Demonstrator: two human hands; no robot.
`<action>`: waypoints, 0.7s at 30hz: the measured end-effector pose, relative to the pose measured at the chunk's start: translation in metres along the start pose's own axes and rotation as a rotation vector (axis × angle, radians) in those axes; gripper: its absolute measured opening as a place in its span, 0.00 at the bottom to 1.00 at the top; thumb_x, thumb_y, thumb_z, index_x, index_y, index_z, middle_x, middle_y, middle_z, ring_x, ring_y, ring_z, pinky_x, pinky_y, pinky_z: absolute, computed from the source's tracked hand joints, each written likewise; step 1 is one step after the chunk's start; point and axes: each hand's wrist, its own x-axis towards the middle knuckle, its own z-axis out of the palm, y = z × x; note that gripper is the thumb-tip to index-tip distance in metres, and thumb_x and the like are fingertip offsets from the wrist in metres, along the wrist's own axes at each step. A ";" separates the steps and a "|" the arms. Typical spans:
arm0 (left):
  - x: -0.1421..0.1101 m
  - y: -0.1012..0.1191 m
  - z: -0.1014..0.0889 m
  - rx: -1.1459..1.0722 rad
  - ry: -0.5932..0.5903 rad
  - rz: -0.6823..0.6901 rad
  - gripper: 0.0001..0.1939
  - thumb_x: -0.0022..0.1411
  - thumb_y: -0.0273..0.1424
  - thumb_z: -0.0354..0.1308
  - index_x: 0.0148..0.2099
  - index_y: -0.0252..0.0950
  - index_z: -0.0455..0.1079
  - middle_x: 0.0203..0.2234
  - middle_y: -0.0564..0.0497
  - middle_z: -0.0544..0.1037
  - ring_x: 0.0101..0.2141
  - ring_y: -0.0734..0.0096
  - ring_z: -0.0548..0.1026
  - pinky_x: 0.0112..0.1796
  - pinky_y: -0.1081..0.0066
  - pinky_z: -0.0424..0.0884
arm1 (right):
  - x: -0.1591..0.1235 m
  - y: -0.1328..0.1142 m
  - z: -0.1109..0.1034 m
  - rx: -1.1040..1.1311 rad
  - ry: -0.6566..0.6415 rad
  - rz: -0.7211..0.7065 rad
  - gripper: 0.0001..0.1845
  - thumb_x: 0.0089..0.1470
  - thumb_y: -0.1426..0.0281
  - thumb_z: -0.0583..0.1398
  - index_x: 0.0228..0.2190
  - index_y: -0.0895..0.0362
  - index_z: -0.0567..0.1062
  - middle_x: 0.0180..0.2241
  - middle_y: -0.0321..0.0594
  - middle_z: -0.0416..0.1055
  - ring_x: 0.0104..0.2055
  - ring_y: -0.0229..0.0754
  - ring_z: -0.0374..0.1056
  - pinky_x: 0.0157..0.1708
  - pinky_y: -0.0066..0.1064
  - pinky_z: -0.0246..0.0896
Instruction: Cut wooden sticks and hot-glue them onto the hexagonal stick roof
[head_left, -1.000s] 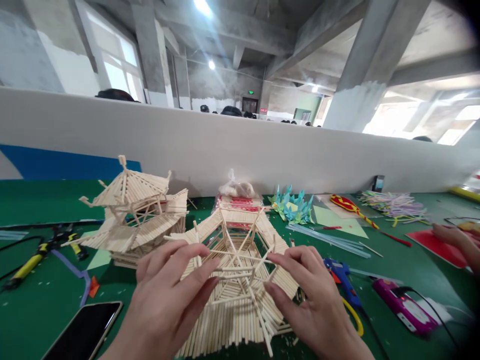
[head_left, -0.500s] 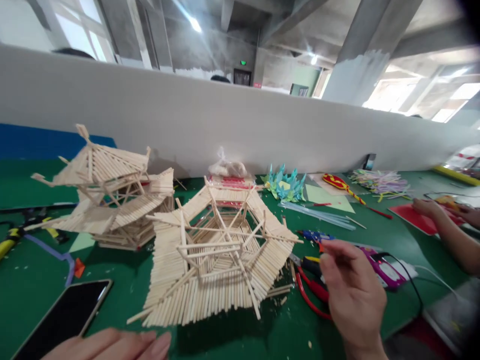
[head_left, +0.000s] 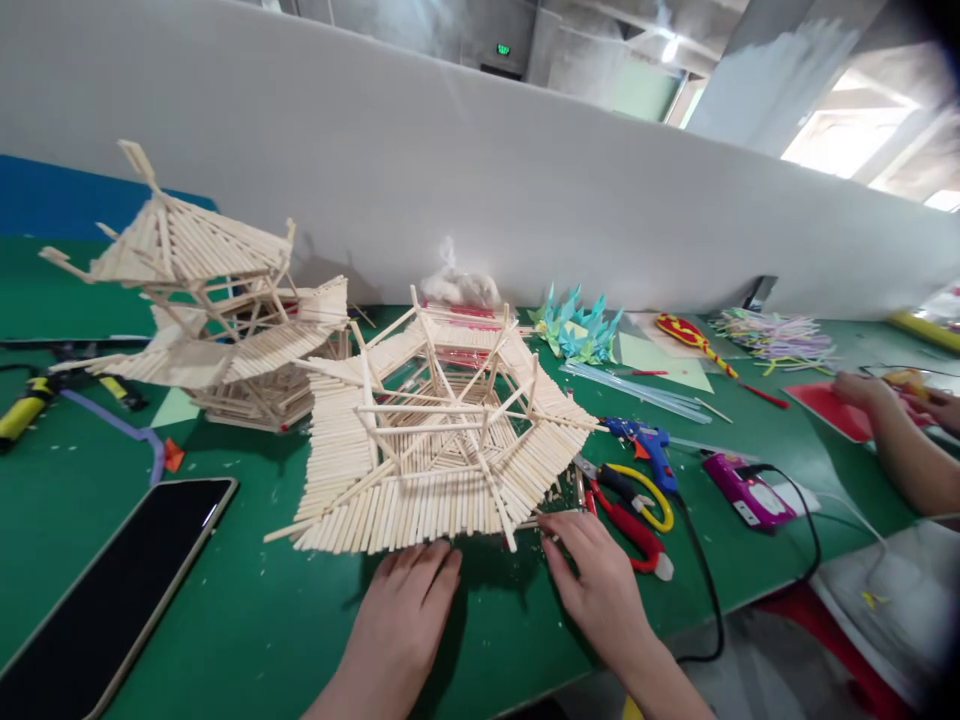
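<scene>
A pavilion roof model of thin wooden sticks (head_left: 405, 505) sits before me, its upper frame open in the middle. At its front edge is my left hand (head_left: 409, 615), palm down with fingers stretched forward, the tips partly hidden under the eave. My right hand (head_left: 596, 575) rests at the front right corner, thumb and forefinger close together around a loose wooden stick (head_left: 530, 522) on the table. Right of the model lie scissors or pliers with red handles (head_left: 634, 530), a yellow-handled tool (head_left: 656, 500) and a blue glue gun (head_left: 652, 450).
A taller tiered stick pavilion (head_left: 217, 330) stands at left, behind a phone (head_left: 120, 590). Teal folded-paper work (head_left: 577, 325), clear glue sticks (head_left: 637, 390) and a purple power strip (head_left: 750, 490) lie rightward. A co-worker's hand (head_left: 862, 390) is on red paper at far right.
My right hand has come down from the air beside the tools to the model's corner. My left hand has moved right to the front edge. The camera view has tilted down.
</scene>
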 end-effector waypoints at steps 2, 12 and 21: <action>0.011 0.003 0.004 0.083 -0.104 0.002 0.17 0.56 0.18 0.46 0.44 0.33 0.69 0.38 0.43 0.77 0.37 0.59 0.74 0.37 0.61 0.69 | 0.011 0.001 0.001 -0.027 -0.061 -0.045 0.12 0.52 0.77 0.52 0.38 0.56 0.71 0.36 0.44 0.72 0.38 0.45 0.66 0.39 0.38 0.62; 0.052 0.014 -0.007 0.160 -0.288 -0.112 0.17 0.51 0.10 0.45 0.32 0.30 0.72 0.25 0.45 0.76 0.29 0.60 0.75 0.32 0.61 0.71 | 0.002 -0.001 0.006 -0.053 -0.191 -0.038 0.20 0.49 0.82 0.52 0.43 0.56 0.69 0.42 0.43 0.70 0.42 0.45 0.64 0.41 0.37 0.62; 0.038 0.012 -0.025 0.174 -0.252 -0.135 0.18 0.52 0.13 0.46 0.38 0.32 0.72 0.30 0.46 0.78 0.33 0.62 0.76 0.34 0.64 0.71 | -0.001 -0.001 0.007 0.042 -0.089 -0.006 0.15 0.50 0.78 0.52 0.39 0.56 0.71 0.39 0.45 0.70 0.42 0.46 0.66 0.41 0.37 0.64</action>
